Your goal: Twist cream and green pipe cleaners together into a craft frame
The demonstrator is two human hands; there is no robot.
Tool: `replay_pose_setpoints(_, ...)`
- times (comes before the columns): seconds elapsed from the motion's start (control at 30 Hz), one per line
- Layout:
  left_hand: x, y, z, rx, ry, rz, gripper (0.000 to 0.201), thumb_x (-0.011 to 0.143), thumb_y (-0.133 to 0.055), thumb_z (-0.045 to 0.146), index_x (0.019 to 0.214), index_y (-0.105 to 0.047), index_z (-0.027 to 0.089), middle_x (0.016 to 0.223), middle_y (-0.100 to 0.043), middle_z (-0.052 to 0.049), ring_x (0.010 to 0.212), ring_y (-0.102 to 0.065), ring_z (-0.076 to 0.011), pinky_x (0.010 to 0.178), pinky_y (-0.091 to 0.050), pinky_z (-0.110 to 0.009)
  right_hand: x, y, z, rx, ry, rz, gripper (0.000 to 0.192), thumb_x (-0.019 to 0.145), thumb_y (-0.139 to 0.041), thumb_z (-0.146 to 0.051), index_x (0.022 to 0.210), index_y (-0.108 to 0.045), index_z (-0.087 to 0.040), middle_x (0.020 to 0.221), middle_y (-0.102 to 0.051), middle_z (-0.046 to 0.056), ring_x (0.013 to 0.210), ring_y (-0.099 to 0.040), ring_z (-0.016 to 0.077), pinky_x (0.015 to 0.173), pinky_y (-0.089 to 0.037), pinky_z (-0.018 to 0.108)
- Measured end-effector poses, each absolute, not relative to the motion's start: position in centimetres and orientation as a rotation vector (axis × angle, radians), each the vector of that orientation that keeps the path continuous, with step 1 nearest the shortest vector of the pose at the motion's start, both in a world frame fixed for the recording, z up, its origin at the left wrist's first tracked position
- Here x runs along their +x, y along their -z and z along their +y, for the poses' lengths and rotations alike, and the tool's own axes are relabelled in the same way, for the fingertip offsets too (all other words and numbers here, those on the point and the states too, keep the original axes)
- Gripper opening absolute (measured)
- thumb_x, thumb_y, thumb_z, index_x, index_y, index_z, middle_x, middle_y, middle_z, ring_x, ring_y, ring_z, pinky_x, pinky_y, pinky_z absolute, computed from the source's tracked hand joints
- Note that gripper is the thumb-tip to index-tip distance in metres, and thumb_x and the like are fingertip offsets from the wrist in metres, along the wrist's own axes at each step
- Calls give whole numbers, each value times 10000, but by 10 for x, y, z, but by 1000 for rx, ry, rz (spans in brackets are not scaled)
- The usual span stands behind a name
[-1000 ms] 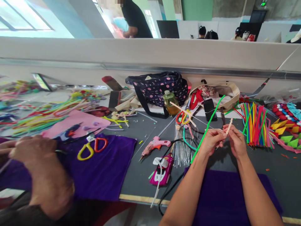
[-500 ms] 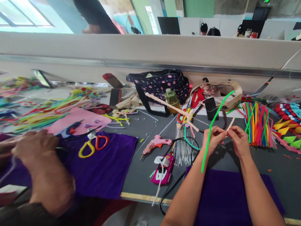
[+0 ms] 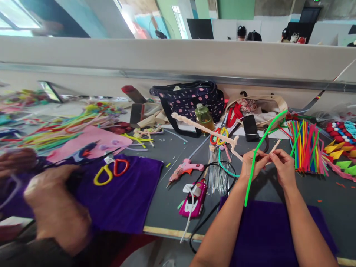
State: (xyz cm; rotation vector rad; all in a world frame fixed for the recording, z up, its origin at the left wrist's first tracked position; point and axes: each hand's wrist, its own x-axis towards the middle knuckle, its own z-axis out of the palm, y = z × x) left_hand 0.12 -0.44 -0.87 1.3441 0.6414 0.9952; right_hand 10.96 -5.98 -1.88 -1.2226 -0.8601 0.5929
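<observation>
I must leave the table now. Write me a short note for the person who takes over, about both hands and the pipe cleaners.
Left hand: pinches the green pipe cleaner and the cream pipe cleaner.
Right hand: pinches the short cream end, close against the left fingers.
Things: spare colored pipe cleaners lie to the right; glue gun and purple cloth are nearby.
Done: the stems are brought together at the fingertips.
Left: the long ends stand free.

A cream pipe cleaner (image 3: 205, 129) slants up and away leftward from the pinch, its short tip poking out rightward. A bright green pipe cleaner (image 3: 257, 155) bends through the same pinch, possibly twisted together.
</observation>
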Motion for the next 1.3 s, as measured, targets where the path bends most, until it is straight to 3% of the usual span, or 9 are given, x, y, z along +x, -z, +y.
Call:
replay_pose_setpoints(0.63,8,12,-6,1217,-933,653,313,639,-767,424,680,-677,127,607,-586,-11,439,-524,-87,409,-411,-207,109,23,-60,-1359,-436,-847,215,781,-663,-395,737,-649,-185,690,-618,-8,627,-529,134,601,-419,251)
replay_pose_setpoints(1.0,2,9,0,1002,-792,511,327,621,-772,410,681,-649,113,629,-636,-22,411,-519,-69,422,-406,-204,109,18,-59,-1148,-661,-807,148,765,-699,-344,738,-667,-202,690,-629,-10,644,-553,136,616,-443,257)
replay_pose_setpoints(1.3,2,7,0,1063,-925,536,264,649,-765,365,684,-685,116,619,-622,-25,511,-553,-98,448,-432,-204,110,17,-60,-1152,-759,-782,193,739,-721,-385,814,-687,-211,714,-636,-5,576,-519,125,537,-431,256)
